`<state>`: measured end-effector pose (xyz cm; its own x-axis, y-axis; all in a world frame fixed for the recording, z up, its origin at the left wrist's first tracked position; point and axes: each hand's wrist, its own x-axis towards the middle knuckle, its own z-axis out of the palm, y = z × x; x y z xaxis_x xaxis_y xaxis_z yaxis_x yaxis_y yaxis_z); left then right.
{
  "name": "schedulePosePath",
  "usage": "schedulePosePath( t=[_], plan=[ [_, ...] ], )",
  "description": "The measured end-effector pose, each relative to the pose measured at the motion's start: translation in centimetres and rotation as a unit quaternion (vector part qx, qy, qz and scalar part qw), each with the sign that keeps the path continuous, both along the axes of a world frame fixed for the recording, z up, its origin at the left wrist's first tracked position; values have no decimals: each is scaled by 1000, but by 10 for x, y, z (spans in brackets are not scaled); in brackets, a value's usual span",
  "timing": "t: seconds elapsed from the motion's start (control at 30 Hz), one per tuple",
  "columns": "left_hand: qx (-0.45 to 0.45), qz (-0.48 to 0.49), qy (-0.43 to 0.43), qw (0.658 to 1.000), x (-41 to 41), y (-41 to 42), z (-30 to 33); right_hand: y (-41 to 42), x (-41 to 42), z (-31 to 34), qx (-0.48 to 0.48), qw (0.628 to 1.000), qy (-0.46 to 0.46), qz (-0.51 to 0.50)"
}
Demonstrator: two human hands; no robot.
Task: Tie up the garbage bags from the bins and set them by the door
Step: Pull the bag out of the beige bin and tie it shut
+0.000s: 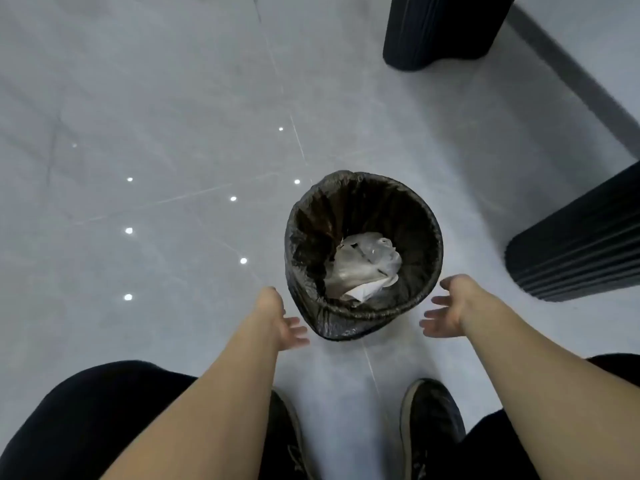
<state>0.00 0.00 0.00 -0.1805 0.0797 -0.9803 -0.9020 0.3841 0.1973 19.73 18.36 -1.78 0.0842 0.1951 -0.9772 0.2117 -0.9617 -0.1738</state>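
Hands out, one each side of the bin, and neither touches it. Your left hand hangs near its left wall, fingers loose and spread, holding nothing; your right hand mirrors it, palm turned inward, fingers wide. Inside, the black bag lines the rim, crumpled white trash at the bottom. Bin stands on the floor just ahead of your shoes.

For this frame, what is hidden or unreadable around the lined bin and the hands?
- Head view: left hand and right hand seen from behind; palms hidden.
- Bin wall: covered by the black bag.
- Under the white waste: hidden by it.
- Two dark ribbed objects: cut off by the edges.
- Door: out of frame.
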Motion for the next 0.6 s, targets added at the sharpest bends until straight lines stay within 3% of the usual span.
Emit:
schedulePosePath(
  t=[0.33, 0.6],
  plan=[
    [-25, -135, 32, 990, -6, 15, 13, -28, -8, 9, 31, 998, 20, 57],
    [20, -126, 47, 991, -19, 19, 56, -31, -14, 23, 45, 999, 30, -5]
  ],
)
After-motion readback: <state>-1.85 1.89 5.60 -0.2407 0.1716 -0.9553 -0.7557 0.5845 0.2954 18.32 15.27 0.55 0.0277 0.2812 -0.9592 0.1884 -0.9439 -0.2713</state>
